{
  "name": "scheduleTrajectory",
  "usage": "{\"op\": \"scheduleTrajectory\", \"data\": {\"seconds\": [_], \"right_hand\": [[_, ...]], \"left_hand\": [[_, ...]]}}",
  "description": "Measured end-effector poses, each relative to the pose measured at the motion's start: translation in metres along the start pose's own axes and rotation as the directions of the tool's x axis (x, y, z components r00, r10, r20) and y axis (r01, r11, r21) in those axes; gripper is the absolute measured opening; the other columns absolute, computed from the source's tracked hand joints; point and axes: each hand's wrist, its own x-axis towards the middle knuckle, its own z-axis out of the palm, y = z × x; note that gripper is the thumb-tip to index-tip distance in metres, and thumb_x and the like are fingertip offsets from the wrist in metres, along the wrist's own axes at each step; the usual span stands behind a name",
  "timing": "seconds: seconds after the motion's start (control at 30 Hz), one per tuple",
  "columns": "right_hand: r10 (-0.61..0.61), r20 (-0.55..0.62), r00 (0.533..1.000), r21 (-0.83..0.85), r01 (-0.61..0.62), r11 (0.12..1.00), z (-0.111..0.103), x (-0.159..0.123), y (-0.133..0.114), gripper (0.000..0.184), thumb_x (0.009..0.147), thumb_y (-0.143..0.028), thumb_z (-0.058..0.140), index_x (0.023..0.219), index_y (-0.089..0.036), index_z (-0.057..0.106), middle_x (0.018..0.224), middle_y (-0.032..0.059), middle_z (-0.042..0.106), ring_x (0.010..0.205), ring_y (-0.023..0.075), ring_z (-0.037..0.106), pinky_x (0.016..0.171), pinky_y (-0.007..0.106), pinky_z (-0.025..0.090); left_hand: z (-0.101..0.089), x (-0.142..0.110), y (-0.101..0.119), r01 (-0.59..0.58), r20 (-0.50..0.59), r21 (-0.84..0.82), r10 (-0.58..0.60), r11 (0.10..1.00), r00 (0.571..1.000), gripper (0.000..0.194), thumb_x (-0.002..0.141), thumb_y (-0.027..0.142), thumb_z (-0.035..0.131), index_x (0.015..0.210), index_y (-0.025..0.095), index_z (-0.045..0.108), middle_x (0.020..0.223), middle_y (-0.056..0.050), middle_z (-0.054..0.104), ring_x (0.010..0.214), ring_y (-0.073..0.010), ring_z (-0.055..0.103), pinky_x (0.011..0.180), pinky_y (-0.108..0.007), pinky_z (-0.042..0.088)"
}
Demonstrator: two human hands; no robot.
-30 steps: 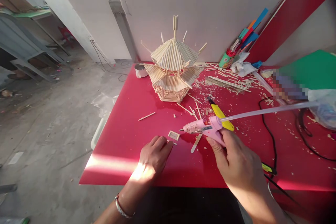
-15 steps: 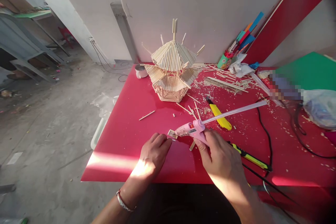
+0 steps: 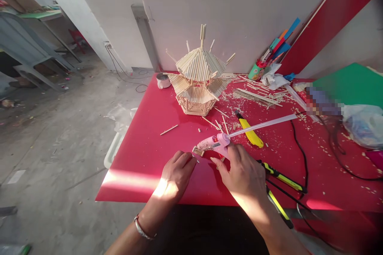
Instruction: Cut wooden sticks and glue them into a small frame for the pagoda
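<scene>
My right hand (image 3: 243,169) is wrapped round the handle of a pink hot glue gun (image 3: 211,143), with a long clear glue stick (image 3: 263,124) poking from its back. The gun's nozzle points left, over a small frame of wooden sticks (image 3: 198,151) on the red table. Just left of that frame, my left hand (image 3: 177,169) pinches a short pale stick piece (image 3: 196,159) between thumb and fingers. Behind both hands stands a pavilion model (image 3: 200,79) built from thin wooden sticks, with a two-tiered roof.
A yellow box cutter (image 3: 250,132) lies beyond the glue gun. Yellow-and-black pliers (image 3: 283,179) lie right of my right hand, near black cords. Loose sticks (image 3: 260,96) and shavings are scattered at the back. A green pen cup (image 3: 255,71) stands by the wall, a white mug (image 3: 163,81) left.
The glue gun and my right hand have shifted slightly left, and the nozzle is now over the small frame. My left hand stays almost in place. The view has moved a little.
</scene>
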Motion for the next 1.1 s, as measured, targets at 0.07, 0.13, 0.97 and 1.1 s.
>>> {"op": "scheduleTrajectory", "data": {"seconds": [0.07, 0.13, 0.97, 1.1], "right_hand": [[0.018, -0.01, 1.0, -0.027, -0.018, 0.999, 0.002, 0.0, 0.0, 0.031, 0.094, -0.042, 0.054, 0.106, -0.014, 0.06, 0.083, 0.0071, 0.064, 0.07, 0.0204, 0.06, 0.057, 0.03, 0.036], [0.03, -0.031, 0.999, -0.038, -0.031, 0.999, 0.004, 0.0, 0.0, 0.026, 0.094, -0.037, 0.055, 0.105, -0.014, 0.061, 0.082, 0.006, 0.064, 0.071, 0.0196, 0.06, 0.058, 0.03, 0.036], [-0.003, 0.005, 1.0, -0.056, 0.003, 0.998, 0.011, 0.002, -0.005, 0.018, 0.087, -0.02, 0.056, 0.104, -0.017, 0.061, 0.078, 0.0023, 0.061, 0.067, 0.0174, 0.055, 0.061, 0.028, 0.035], [-0.008, -0.008, 1.0, -0.072, 0.007, 0.997, 0.011, 0.003, -0.005, 0.017, 0.086, -0.019, 0.056, 0.102, -0.017, 0.061, 0.078, 0.002, 0.061, 0.067, 0.0175, 0.055, 0.061, 0.028, 0.035]], "left_hand": [[0.001, 0.0, 0.0, 0.004, -0.006, -0.007, -0.004, 1.0, 1.0, 0.025, 0.099, 0.014, 0.043, 0.099, 0.017, 0.068, 0.093, -0.009, 0.065, 0.081, -0.0184, 0.054, 0.067, -0.03, 0.048], [0.001, 0.001, 0.001, 0.023, -0.004, -0.008, -0.023, 1.0, 1.0, 0.023, 0.099, 0.014, 0.044, 0.098, 0.017, 0.068, 0.093, -0.009, 0.065, 0.082, -0.0183, 0.054, 0.067, -0.03, 0.048], [-0.003, 0.005, 0.005, 0.051, 0.011, -0.022, -0.051, 0.998, 0.999, 0.022, 0.098, 0.011, 0.045, 0.093, 0.016, 0.065, 0.092, -0.008, 0.064, 0.078, -0.0178, 0.051, 0.066, -0.029, 0.046], [-0.002, 0.004, 0.004, 0.048, 0.007, -0.03, -0.048, 0.998, 0.999, 0.021, 0.098, 0.011, 0.046, 0.093, 0.016, 0.065, 0.093, -0.008, 0.065, 0.079, -0.018, 0.052, 0.066, -0.029, 0.047]]}}
